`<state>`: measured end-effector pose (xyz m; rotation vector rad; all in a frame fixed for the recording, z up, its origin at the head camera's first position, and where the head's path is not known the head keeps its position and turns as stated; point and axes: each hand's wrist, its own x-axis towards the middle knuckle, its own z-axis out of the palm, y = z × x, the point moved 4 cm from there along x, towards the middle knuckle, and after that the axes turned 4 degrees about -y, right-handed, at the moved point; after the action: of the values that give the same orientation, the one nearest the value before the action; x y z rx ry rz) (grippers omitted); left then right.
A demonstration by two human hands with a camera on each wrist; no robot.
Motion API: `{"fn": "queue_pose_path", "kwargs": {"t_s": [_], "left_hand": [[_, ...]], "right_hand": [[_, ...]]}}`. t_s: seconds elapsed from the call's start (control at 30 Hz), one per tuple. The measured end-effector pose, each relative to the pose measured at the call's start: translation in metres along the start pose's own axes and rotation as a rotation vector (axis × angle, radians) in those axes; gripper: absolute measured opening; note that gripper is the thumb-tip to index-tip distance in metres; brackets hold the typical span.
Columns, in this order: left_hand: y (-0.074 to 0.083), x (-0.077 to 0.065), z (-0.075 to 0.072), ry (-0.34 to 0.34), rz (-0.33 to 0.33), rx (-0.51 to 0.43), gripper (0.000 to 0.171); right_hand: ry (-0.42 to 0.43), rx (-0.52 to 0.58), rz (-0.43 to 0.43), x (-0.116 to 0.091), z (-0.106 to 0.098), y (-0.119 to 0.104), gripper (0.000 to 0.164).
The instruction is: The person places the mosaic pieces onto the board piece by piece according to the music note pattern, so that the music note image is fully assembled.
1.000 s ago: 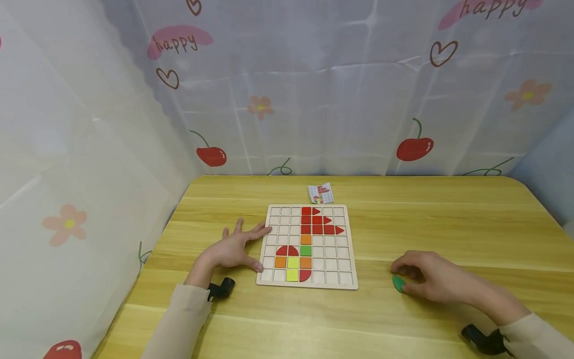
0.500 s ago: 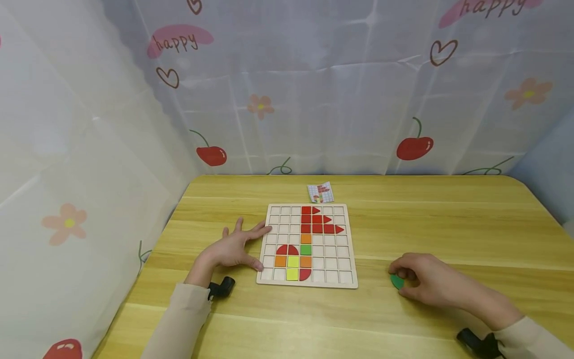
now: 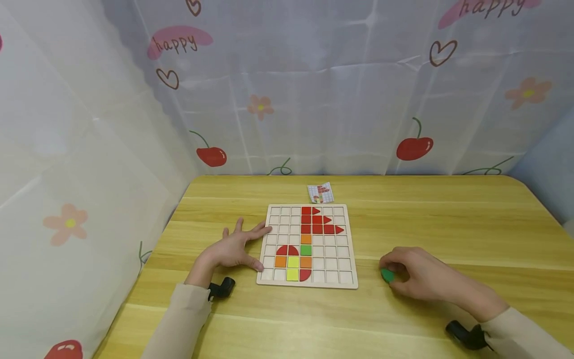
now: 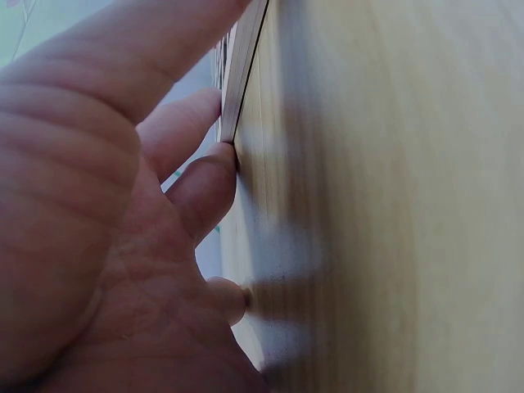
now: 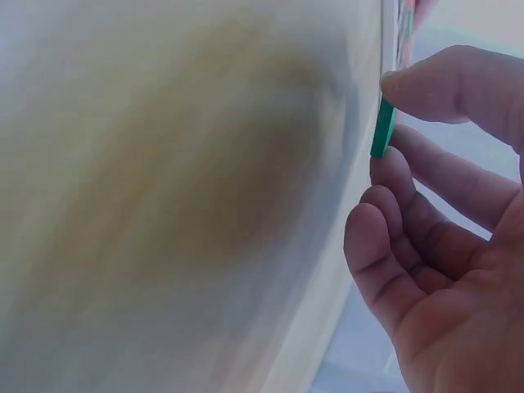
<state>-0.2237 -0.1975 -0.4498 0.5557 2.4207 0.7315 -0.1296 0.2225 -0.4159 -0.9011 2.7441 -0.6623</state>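
Note:
A square wooden grid board [image 3: 330,263] lies on the table, partly filled with red, orange, yellow and green flat pieces. My left hand [image 3: 231,248] rests with spread fingers against the board's left edge; the left wrist view shows fingertips meeting the board's side [image 4: 241,74]. To the right of the board, apart from it, my right hand [image 3: 421,274] pinches a green puzzle piece [image 3: 387,275] with a curved edge. In the right wrist view the green piece [image 5: 382,127] stands edge-on between thumb and fingers. Its full outline is partly hidden by the fingers.
A small printed card [image 3: 321,193] with a gridded coloured pattern lies just behind the board. Beyond the table's [image 3: 448,209] back edge hangs a patterned curtain [image 3: 314,129]. Another white sheet [image 3: 89,149] hangs at the left side.
My right hand has moved left and slightly away from me, carrying the green puzzle piece closer to the board. The left hand and the board have stayed in place.

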Motion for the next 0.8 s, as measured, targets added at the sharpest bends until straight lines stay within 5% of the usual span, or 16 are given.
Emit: {"fn": "queue_pose_path", "kwargs": {"t_s": [0.8], "left_hand": [[0.002, -0.002, 0.0, 0.007, 0.011, 0.005, 0.106]], "right_hand": [[-0.016, 0.06, 0.013, 0.076, 0.01, -0.043, 0.03]]}}
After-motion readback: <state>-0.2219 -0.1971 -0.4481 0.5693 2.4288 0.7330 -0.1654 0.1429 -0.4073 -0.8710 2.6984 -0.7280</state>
